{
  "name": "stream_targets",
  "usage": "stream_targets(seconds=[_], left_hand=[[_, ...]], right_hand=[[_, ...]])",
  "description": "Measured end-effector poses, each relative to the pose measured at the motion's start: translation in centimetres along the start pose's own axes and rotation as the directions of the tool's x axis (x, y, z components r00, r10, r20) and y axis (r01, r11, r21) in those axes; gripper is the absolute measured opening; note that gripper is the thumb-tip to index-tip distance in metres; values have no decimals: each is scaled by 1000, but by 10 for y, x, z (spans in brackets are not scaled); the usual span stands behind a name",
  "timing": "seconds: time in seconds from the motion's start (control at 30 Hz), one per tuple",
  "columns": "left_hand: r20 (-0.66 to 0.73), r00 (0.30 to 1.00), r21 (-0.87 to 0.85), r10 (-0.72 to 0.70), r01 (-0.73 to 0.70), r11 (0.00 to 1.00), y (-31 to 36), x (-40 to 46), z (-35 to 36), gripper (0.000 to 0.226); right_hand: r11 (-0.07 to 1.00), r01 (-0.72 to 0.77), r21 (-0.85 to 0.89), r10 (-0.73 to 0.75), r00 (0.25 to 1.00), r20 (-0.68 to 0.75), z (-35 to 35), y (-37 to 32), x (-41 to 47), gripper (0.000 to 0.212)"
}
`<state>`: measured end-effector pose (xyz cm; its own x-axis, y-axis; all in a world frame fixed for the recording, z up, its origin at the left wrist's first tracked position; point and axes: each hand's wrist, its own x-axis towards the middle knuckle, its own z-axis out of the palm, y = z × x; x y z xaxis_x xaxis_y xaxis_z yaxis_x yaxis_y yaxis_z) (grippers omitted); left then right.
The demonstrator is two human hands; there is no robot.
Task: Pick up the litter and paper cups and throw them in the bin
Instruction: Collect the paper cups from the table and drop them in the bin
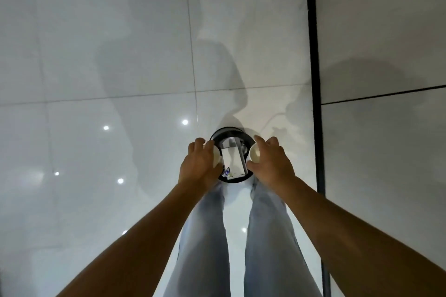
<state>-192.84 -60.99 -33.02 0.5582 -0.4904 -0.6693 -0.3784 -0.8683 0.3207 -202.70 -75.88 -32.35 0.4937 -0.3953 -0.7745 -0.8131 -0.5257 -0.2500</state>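
Note:
A round black bin (226,131) stands on the white tiled floor just ahead of my legs. Inside it lies a white box-like piece of litter (233,160) with a small printed scrap beside it. My left hand (198,164) is over the bin's left rim and grips a white paper cup (216,155) lying sideways. My right hand (272,159) is over the bin's right rim and holds a second white paper cup (254,153), its open mouth turned toward the bin's middle.
Glossy white floor tiles (120,67) spread all around, with ceiling lights reflected on them. A black strip (313,55) runs down the floor at the right, with grey tiles (386,43) beyond it. My legs in light jeans (205,236) stand directly behind the bin.

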Motion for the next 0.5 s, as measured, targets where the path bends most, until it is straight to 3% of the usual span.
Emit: stream_targets(seconds=[0.2,0.5], left_hand=[[11,995,-42,-102,102,994,-19,65,78,57],[-62,987,-93,-151,145,985,-39,138,185,65]], right_hand=[[985,99,-140,-85,991,101,51,25,88,73],[974,161,-158,-143,982,119,128,49,187,74]])
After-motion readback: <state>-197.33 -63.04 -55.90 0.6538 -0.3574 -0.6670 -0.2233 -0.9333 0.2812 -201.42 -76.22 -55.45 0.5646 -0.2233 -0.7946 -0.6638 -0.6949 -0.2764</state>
